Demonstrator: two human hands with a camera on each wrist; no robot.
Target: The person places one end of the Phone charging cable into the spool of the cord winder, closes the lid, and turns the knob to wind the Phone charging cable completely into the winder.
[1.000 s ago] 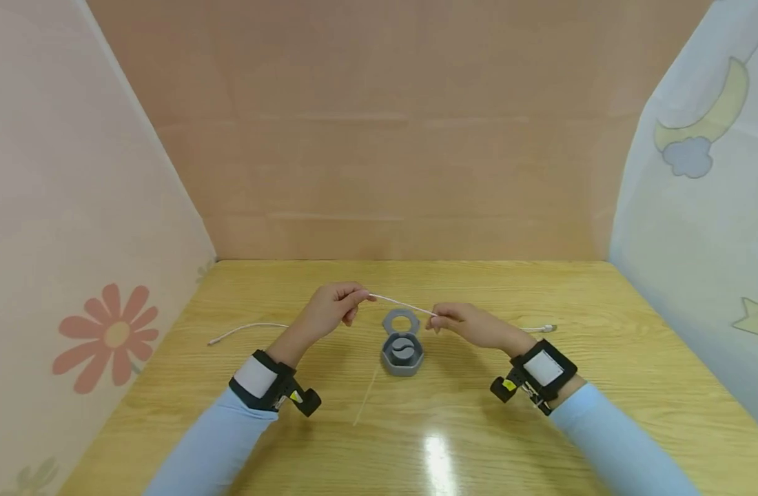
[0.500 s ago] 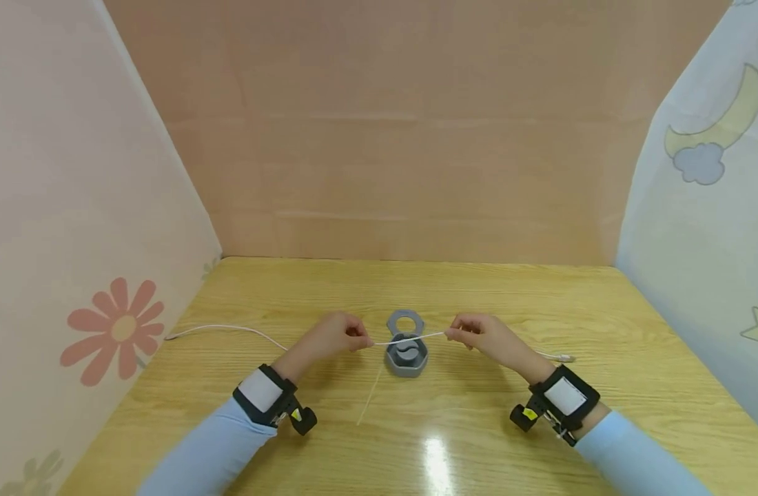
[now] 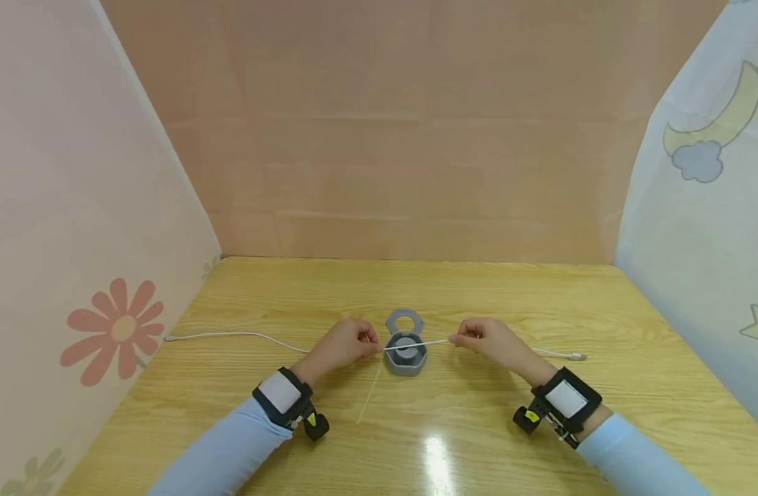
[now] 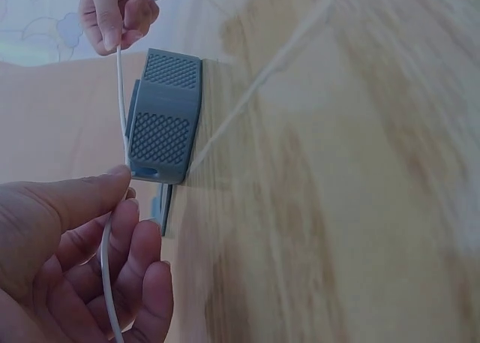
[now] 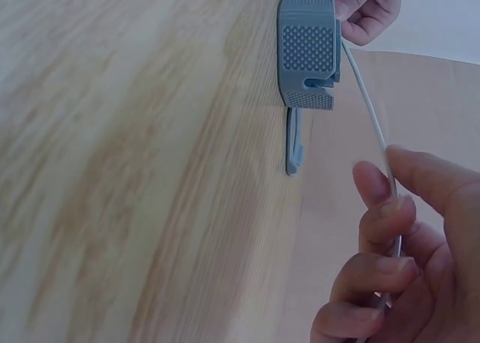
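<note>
Both hands pinch a thin white cable (image 3: pixel 416 344) and hold a short span of it taut across the top of a grey hexagonal winder case (image 3: pixel 406 355) standing mid-desk. Left hand (image 3: pixel 344 342): thumb and forefinger clamped on the cable just left of the case. Right hand (image 3: pixel 487 339): same pinch just right of it. The case's hinged lid (image 3: pixel 404 321) lies open flat on the far side. Cable tails trail outward along the desk (image 3: pixel 292 289): one long run to the left, one to the right ending in a small plug (image 3: pixel 576 356).

Handling, as judged: cable is light, limp and smooth, and holds a line only under tension, so grips close to the case on either side suit it; a pinch rather than a full fist looks enough. The case appears to be light plastic with knurled sides (wrist views), likely to skid if tugged sideways.

Against the frame one second back: the span was then raised and slanted above the case, left end higher; now it is level and down at the case mouth, seemingly over the centre spool, though contact cannot be confirmed from the head view. Both hands have come lower and nearer; the left tail lies straighter
</note>
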